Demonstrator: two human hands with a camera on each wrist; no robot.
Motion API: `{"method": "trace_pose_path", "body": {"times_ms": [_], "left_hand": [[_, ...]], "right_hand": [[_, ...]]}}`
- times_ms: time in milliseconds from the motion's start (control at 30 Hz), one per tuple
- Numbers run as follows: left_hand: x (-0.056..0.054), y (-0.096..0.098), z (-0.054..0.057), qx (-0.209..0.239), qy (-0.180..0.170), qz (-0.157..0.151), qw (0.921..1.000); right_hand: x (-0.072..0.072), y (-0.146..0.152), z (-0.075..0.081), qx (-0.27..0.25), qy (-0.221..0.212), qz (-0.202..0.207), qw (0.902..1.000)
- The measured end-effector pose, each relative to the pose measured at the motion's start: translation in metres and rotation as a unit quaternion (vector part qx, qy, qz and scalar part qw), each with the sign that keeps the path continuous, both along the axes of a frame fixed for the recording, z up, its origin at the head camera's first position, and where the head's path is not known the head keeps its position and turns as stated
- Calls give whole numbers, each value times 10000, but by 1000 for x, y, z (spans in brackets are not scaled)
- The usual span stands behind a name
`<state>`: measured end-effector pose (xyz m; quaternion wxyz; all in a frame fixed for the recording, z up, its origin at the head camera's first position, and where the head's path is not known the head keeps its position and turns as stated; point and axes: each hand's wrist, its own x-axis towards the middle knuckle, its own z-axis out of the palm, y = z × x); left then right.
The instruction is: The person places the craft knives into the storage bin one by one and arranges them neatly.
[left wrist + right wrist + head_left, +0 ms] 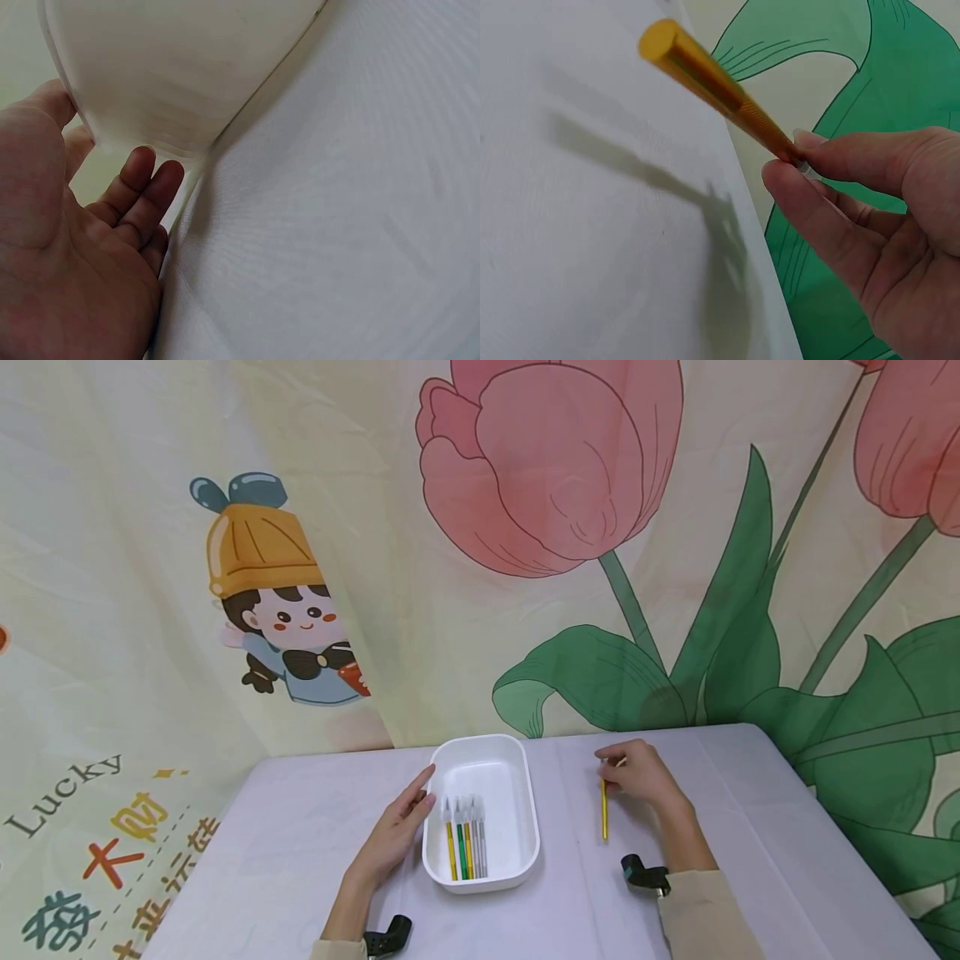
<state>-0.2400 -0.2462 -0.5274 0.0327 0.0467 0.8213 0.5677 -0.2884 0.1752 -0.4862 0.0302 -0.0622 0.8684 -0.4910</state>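
Note:
My right hand (634, 771) pinches a gold craft knife (604, 814) between thumb and fingertips, over the right part of the table. Its plain butt end points toward me in the head view. In the right wrist view a knurled band shows on the gold handle (705, 79), and the fingers cover most of the clear tip. My left hand (392, 837) rests against the left side of a white tray (487, 887), fingers extended and touching its rim. Inside the tray several capped craft knives (467, 852), gold, green and silver, lie side by side.
A white cloth covers the table (570, 910). Right behind its far edge hangs a backdrop (390, 610) printed with tulips and a cartoon figure. Black wrist camera mounts (643, 873) sit at both sleeves. The knife's shadow falls on the cloth in the right wrist view.

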Motion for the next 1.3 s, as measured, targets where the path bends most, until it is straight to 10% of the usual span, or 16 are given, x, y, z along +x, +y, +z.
{"method": "trace_pose_path", "body": {"times_ms": [1300], "left_hand": [[1, 0, 2, 27, -49, -20, 10000]], "right_hand": [[14, -52, 29, -570, 649, 328, 9957]]}}
